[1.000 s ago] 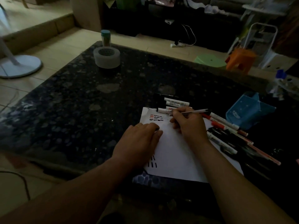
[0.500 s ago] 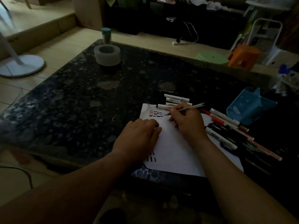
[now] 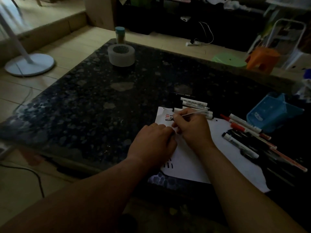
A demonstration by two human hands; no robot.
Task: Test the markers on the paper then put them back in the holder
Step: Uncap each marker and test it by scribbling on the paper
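Note:
A white paper point(image 3: 198, 158) lies on the dark stone table point(image 3: 104, 105), with red and black test strokes near its top left corner and black strokes lower down. My right hand point(image 3: 193, 130) grips a thin pen point(image 3: 193, 113), its tip touching the paper by the strokes. My left hand point(image 3: 153, 145) lies flat on the paper's left side, holding nothing. Several white markers point(image 3: 195, 103) lie just beyond the paper. Red and black markers point(image 3: 245, 130) lie to its right. The blue holder point(image 3: 272, 113) lies tipped over at the far right.
A grey tape roll point(image 3: 121, 55) and a small capped bottle point(image 3: 119, 34) stand at the table's far left corner. Off the table there is a fan base point(image 3: 30, 64) on the floor at left, and green point(image 3: 228, 60) and orange stools point(image 3: 262, 58) behind.
The pen tip has moved left along the paper towards the strokes at the top corner. My left hand has stayed pressed on the paper.

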